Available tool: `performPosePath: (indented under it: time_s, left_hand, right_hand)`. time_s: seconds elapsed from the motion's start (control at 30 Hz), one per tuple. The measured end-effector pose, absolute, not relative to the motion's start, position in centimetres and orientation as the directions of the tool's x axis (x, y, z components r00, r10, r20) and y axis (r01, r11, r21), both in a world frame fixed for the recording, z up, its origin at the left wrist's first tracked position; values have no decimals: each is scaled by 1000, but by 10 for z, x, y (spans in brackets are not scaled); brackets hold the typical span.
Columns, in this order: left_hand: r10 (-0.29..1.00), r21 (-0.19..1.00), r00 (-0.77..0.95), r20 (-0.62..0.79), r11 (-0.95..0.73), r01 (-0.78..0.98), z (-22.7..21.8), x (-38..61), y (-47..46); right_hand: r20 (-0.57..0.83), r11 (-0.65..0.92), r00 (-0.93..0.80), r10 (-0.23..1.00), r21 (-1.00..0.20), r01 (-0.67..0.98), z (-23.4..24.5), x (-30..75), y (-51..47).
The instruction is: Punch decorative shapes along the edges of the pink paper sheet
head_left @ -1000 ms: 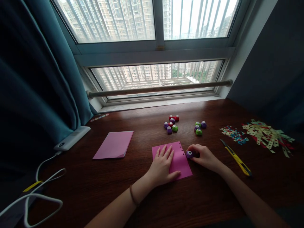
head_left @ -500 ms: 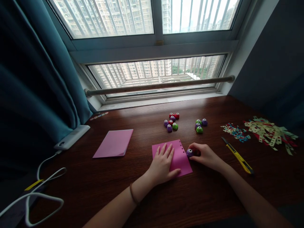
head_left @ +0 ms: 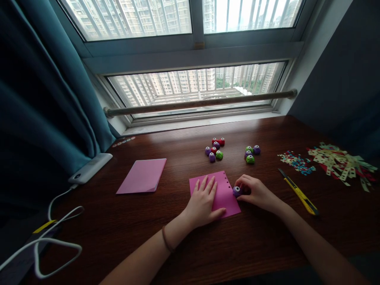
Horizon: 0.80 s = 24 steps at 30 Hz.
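paper (head_left: 228,198) lies under the splayed left hand (head_left: 201,204); right grip (head_left: 257,192) pinches a purple punch (head_left: 236,192).

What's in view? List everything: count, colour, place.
Window: 1, grey-framed, back
Rail: 1, brown, across window
Curtain: 1, blue, left
Wall: 1, dark, right
Table: 1, brown, below window
Device: 1, white, beside curtain
Cable: 1, white, left
Unclear item: 1, yellow, beside cable
Discs: several, pale, back left
Paper stack: 1, pink, left
Sheet: 1, pink, centre
Loose punches: about 11, red, purple, green, between sheet and window
Held punch: 1, purple, sheet's right edge
Cutter: 1, yellow-black, right
Confetti: many, mixed, right
Strips: many, cream, red, far right
Band: 1, brown, left wrist
Left hand: 1, bare, on sheet
Right hand: 1, bare, on held punch
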<state>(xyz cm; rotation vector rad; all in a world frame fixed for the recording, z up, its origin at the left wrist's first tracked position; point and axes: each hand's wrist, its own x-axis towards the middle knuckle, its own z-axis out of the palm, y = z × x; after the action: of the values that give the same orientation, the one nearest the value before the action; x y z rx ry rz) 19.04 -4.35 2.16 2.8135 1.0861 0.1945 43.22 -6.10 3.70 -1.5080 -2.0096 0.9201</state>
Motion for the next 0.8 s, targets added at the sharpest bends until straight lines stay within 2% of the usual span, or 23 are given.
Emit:
performPosePath:
  time_s: [0.5,0.8]
  left_hand:
    - [677,167,732,76,-733,660,18,189,-43]
    - [675,168,735,66,-733,659,19,189,-44]
  right_hand:
    - [-11,211,-316,949,-722,659,33,433,-59]
    - [-28,247,-407,913,-756,606,43,435,-62]
